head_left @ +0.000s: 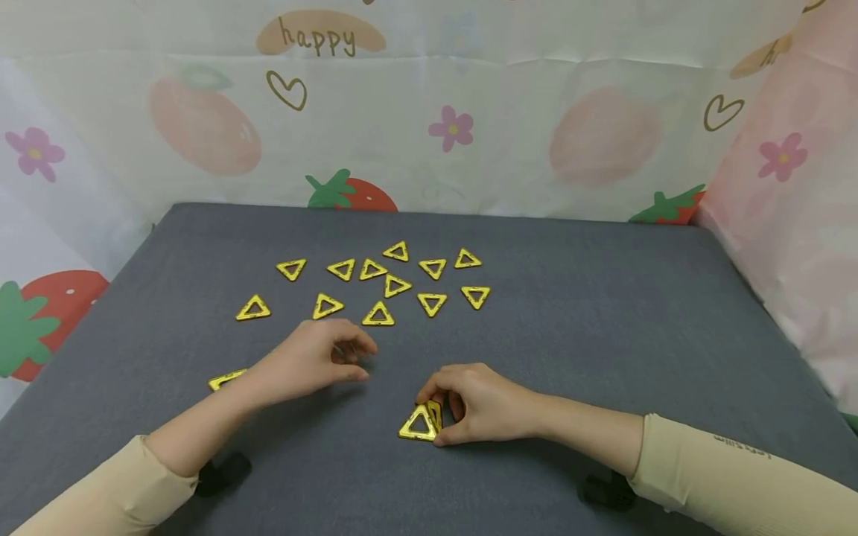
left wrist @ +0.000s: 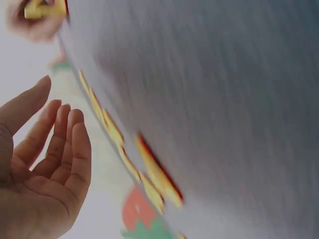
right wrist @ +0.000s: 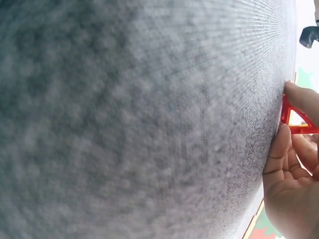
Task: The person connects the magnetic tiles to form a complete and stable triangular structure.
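My right hand (head_left: 479,406) pinches yellow triangular frame tiles near the middle front of the table, thumb low and forefinger at the top. One tile (head_left: 417,426) faces the head camera; a second (head_left: 435,414) stands angled against it, partly behind the fingers. From the right wrist, a red-edged triangular tile (right wrist: 299,130) shows between thumb and fingers. My left hand (head_left: 322,357) hovers above the cloth with nothing in it, fingers loosely bent and thumb apart. In the left wrist view its palm and fingers (left wrist: 55,164) are bare.
Several yellow triangles lie scattered flat beyond the hands, among them one (head_left: 253,308) at the left and one (head_left: 476,297) at the right. Another tile (head_left: 226,380) is partly hidden by my left forearm. A dark grey cloth (head_left: 637,320) covers the table; a printed curtain (head_left: 509,89) hangs behind.
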`<state>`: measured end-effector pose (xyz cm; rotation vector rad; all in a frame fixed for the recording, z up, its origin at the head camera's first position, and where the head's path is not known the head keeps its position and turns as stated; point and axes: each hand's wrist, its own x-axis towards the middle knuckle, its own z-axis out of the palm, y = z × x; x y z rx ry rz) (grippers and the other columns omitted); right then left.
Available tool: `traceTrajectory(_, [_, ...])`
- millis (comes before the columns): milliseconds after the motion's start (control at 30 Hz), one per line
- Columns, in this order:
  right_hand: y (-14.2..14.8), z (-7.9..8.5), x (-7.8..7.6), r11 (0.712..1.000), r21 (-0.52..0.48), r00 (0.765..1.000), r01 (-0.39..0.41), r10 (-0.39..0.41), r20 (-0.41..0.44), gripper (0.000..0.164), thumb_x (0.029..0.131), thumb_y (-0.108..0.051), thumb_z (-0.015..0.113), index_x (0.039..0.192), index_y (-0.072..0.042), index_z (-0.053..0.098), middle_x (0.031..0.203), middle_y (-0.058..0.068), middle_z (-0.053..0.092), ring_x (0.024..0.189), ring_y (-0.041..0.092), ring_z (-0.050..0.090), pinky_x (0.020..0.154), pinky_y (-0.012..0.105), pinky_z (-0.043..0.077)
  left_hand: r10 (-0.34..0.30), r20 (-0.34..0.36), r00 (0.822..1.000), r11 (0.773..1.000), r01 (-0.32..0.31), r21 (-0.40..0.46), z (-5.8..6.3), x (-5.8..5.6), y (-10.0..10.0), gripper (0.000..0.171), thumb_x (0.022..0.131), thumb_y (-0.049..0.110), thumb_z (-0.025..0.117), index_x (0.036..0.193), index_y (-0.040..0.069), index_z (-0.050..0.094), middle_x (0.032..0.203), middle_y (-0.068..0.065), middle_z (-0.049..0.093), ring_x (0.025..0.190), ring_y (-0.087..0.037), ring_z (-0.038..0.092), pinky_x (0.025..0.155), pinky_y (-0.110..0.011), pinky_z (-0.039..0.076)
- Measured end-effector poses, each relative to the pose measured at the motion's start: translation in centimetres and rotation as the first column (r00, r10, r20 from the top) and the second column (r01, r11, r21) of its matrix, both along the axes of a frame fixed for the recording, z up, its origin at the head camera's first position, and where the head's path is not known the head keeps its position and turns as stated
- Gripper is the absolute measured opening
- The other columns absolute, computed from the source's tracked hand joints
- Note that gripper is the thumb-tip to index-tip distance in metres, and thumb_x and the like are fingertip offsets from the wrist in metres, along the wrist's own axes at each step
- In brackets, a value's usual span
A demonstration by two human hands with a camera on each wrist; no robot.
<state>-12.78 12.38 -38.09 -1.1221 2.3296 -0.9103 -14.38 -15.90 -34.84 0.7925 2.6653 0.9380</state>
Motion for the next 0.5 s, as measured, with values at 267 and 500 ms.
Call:
traceTrajectory(267, [0.0,0.0,0.0,1.000,-0.005,1.000,-0.013,0.013,-0.002,0.040,0.080,-0.025,0.083,0.116,-0.021,0.067,0.094,-0.006,0.062,0.069,0.000,0.051,0.064,0.016,0.048,0.087,0.120,0.989,0.994,-0.078,-0.080,0.4,-2.4,-6.3,0.044,0.085,0.035,0.077,0.121,0.012,0.067,0.118,-0.007,0.070,0.108,-0.024,0.065,0.089,-0.038,0.056])
traceTrajectory(500, [0.0,0.1,0.1,1.000,0.002,1.000,-0.013,0.013,0.003,0.040,0.081,-0.026,0.083,0.117,-0.020,0.067,0.094,-0.006,0.062,0.069,0.000,0.051,0.064,0.017,0.048,0.035,0.335,0.942,0.999,-0.021,-0.045,-0.6,-3.2,-9.8,0.056,0.084,0.036,0.078,0.132,0.014,0.060,0.131,-0.009,0.061,0.119,-0.024,0.054,0.089,-0.024,0.052])
